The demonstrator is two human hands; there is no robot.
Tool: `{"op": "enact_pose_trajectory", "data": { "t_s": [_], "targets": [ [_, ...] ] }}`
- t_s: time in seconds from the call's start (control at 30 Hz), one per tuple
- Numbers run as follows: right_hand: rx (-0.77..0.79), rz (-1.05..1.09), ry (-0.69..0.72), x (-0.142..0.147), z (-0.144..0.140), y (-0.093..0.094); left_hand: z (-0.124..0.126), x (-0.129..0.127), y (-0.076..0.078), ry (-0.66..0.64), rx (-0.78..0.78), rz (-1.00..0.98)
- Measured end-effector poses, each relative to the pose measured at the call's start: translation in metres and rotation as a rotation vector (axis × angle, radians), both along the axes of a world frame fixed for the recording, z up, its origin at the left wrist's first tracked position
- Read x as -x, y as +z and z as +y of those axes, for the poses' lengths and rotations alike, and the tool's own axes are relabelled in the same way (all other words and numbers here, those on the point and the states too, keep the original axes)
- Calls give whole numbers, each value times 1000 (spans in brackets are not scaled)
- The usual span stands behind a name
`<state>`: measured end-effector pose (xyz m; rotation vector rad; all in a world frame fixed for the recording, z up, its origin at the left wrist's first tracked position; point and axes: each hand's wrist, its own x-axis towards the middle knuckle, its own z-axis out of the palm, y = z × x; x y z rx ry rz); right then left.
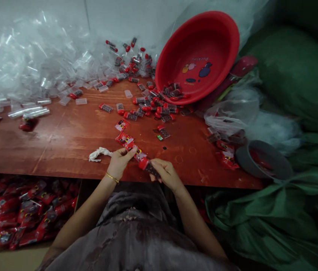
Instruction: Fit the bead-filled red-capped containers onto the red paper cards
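My left hand (120,162), with a gold bangle at the wrist, pinches a red printed plastic wrapper (125,139) between thumb and fingers. My right hand (166,174) grips a small dark see-through container with a red cap (144,163). Its capped end meets the near end of the wrapper; I cannot tell whether it is inside. Another red printed wrapper piece (121,124) lies just beyond. A crumpled white scrap (100,153) rests left of my left hand. Farther up, a loose red-capped container (163,131) lies beside a small green piece (159,137).
A tilted red basin (201,49) stands behind a pile of red-capped containers (163,110). Clear plastic sleeves (34,64) heap at the back left. A box of red packets (29,214) sits below the table's left edge. At right are a grey bowl (243,160) and green sacks (274,210).
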<state>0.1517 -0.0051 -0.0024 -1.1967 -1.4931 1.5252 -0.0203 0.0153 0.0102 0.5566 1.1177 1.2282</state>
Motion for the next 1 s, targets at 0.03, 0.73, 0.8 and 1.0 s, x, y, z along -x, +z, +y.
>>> {"op": "enact_pose_trajectory", "data": {
  "t_s": [0.03, 0.73, 0.8, 1.0],
  "targets": [
    [25, 16, -4, 1, 1, -1, 0, 1, 0, -17, -4, 9],
    [-45, 109, -304, 34, -5, -14, -13, -18, -7, -2, 11, -64],
    [-14, 143, -262, 38, -6, -15, -12, -18, -6, -42, 13, -98],
    [94, 282, -228, 37, -10, -21, -6, -17, -6, -16, -14, -111]
  ]
}}
